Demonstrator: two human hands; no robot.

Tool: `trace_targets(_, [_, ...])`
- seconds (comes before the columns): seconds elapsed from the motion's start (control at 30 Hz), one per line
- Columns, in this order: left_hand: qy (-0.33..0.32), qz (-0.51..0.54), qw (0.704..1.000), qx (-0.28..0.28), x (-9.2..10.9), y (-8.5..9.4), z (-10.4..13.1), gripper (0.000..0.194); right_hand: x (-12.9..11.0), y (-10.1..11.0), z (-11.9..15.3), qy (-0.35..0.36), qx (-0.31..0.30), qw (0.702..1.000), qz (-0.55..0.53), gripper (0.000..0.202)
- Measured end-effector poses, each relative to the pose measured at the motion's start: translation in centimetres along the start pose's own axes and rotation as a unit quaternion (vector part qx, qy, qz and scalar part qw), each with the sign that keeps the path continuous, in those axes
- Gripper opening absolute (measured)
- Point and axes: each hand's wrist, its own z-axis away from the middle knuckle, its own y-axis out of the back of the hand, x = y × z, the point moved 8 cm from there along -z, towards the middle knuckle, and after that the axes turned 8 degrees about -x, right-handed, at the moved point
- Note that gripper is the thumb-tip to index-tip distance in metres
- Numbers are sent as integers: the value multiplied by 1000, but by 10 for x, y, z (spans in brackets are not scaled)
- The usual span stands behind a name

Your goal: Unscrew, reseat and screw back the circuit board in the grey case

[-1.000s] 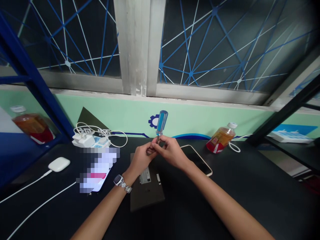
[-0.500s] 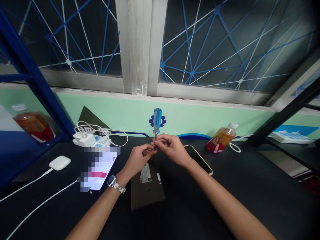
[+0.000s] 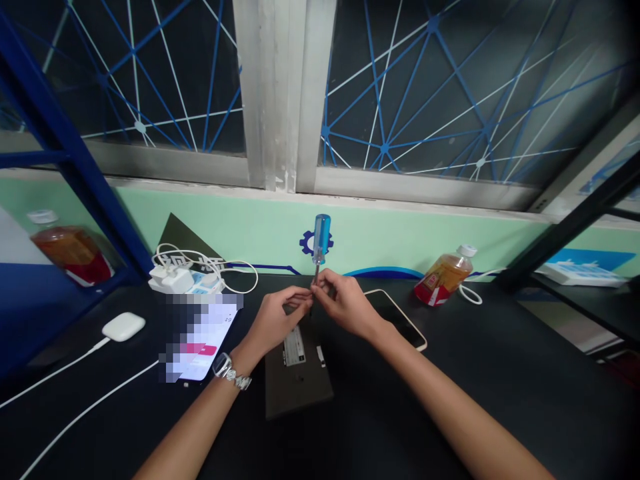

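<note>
The left forearm (image 3: 195,420) and right forearm (image 3: 450,393) are both bare, as are the left hand (image 3: 280,317) and right hand (image 3: 345,303), each with slender fingers. A watch (image 3: 221,365) encircles the left wrist (image 3: 245,360); its dark face, roughly rectangular with rounded corners, sits in a silvery case. From the case's edge a band (image 3: 243,383) of bright metal links crosses the wrist toward the thumb side. Markings on the face are too small to read.

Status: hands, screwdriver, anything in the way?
Right hand pinching screwdriver, handle up. Left hand alongside, grip unclear. Nothing visibly blocking; phone near right hand.
</note>
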Motion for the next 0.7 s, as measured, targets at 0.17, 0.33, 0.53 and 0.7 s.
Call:
trace_targets(0.17, [9,-53,998,16,0,16,9,19,0,7,5,-7,22,994,-110,10])
trace_targets(0.33, [3,-75,997,-4,6,19,25,20,10,4,23,-17,72,960,-271,15])
trace_targets(0.53, [8,-68,997,-46,7,10,41,19,34,-13,55,-43,154,889,-430,34])
trace_targets(0.7, [27,-71,996,-37,5,6,43,17,48,-25,71,-91,198,840,-498,40])
